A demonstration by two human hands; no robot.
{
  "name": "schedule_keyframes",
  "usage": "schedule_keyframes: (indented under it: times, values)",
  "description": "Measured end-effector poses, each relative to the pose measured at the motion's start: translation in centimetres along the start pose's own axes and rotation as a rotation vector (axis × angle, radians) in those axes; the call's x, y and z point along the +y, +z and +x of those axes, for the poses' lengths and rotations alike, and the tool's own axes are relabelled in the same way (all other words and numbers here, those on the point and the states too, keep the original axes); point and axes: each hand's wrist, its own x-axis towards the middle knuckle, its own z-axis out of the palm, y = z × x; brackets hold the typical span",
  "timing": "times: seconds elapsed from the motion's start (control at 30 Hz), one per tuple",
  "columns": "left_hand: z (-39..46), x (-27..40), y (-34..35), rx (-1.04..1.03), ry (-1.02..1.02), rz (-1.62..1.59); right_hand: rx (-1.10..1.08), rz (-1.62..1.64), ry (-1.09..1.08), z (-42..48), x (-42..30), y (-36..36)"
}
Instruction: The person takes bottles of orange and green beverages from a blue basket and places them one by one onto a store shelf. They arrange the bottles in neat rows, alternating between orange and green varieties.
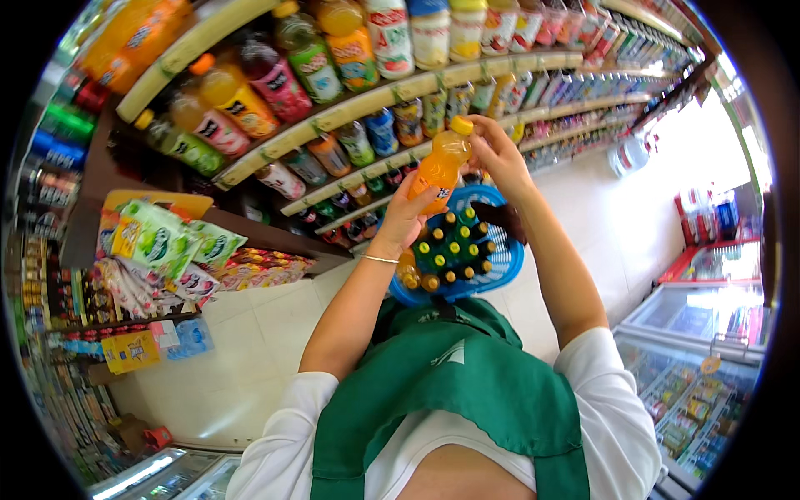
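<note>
My left hand (403,215) is wrapped around the lower part of an orange soda bottle (440,164) with a yellow cap, which tilts to the upper right. At its neck and cap is my right hand (494,147), the fingers bent against the bottle's far side; their exact grip is partly hidden. Below both hands a blue plastic basket (509,265) holds several green glass bottles (455,249) with yellowish caps. Orange drink bottles (409,275) lie at the basket's left side. Something dark brown (500,217) hangs over the basket's right rim, by my right forearm.
Curved-looking shelves (350,103) of drink bottles span the top. Snack bags (159,240) hang at left, with a yellow box (131,351) lower down. Glass-topped freezers (687,369) stand at right. A large water bottle (630,156) is on the tiled floor (587,212).
</note>
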Motion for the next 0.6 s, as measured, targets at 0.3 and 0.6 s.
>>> schedule_keyframes:
  times: [0.3,0.6]
  values:
    - [-1.0,16.8,3.7,0.044,0.662,0.278,-0.216,-0.191,-0.179,3.8,-9.4,12.1]
    - [2.1,33.4,0.5,0.500,1.569,1.361,-0.167,-0.333,-0.809,15.7,-21.5,21.7]
